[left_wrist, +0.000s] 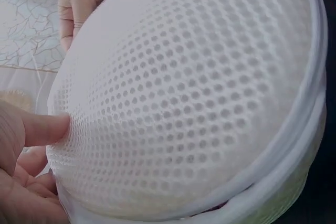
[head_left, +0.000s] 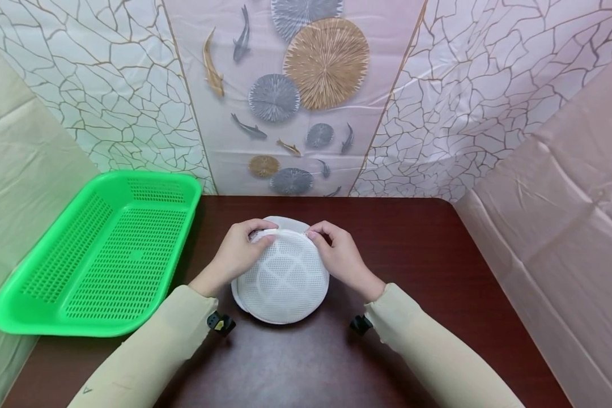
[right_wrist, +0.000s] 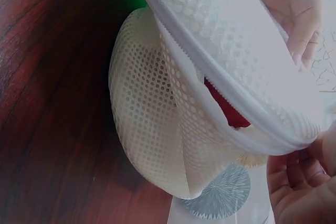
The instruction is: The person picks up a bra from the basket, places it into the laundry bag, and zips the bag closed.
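Note:
A round white mesh laundry bag [head_left: 285,277] is held up over the middle of the dark table, its flat mesh face tilted toward me. At its upper left edge, my left hand [head_left: 242,249] pinches the rim between thumb and fingers. The upper right edge is pinched the same way by my right hand [head_left: 339,252]. In the right wrist view a zipper [right_wrist: 210,85] runs along the bag's rim and gapes partway, with dark red showing through the gap. Below that rim the mesh body [right_wrist: 147,87] bulges out. The left wrist view shows the mesh face [left_wrist: 173,93] up close.
A green plastic basket [head_left: 191,226] with slotted walls and bottom stands to the left on the dark reddish-brown table [head_left: 413,272]. Patterned cloth [head_left: 296,68] hangs behind the table, and plain fabric [head_left: 566,187] encloses its sides.

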`<state>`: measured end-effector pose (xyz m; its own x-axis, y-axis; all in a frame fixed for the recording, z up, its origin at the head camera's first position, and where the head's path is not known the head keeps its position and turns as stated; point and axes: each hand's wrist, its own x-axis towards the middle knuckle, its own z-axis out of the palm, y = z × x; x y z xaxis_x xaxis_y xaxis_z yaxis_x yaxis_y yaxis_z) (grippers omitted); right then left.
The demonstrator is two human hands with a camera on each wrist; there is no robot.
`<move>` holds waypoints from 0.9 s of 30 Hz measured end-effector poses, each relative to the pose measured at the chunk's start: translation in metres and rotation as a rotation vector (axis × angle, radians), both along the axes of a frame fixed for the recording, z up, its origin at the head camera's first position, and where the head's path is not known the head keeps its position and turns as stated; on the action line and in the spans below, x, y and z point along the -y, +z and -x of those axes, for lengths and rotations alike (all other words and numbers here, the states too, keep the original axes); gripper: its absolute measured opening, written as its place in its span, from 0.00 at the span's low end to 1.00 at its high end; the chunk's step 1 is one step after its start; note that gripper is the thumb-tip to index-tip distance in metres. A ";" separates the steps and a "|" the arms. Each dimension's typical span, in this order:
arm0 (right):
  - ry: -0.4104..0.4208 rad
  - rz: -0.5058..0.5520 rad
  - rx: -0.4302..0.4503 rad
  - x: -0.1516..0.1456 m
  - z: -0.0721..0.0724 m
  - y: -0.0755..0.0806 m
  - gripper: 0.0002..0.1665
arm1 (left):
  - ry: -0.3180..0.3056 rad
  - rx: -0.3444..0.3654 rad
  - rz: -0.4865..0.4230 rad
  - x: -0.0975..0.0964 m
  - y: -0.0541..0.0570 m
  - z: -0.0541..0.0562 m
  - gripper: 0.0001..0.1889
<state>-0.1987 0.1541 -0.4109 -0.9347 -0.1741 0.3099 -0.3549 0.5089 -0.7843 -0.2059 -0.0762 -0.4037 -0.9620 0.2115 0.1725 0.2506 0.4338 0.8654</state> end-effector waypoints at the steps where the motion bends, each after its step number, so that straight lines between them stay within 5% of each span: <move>1: 0.000 -0.007 -0.004 0.000 0.000 0.000 0.05 | 0.007 0.003 -0.012 0.000 0.000 0.000 0.09; 20: 0.023 -0.053 -0.007 -0.008 -0.002 -0.002 0.06 | 0.006 0.094 -0.096 0.005 -0.005 -0.003 0.08; 27: -0.012 -0.051 -0.064 -0.017 0.003 0.006 0.06 | -0.023 0.226 -0.345 0.006 -0.004 -0.002 0.10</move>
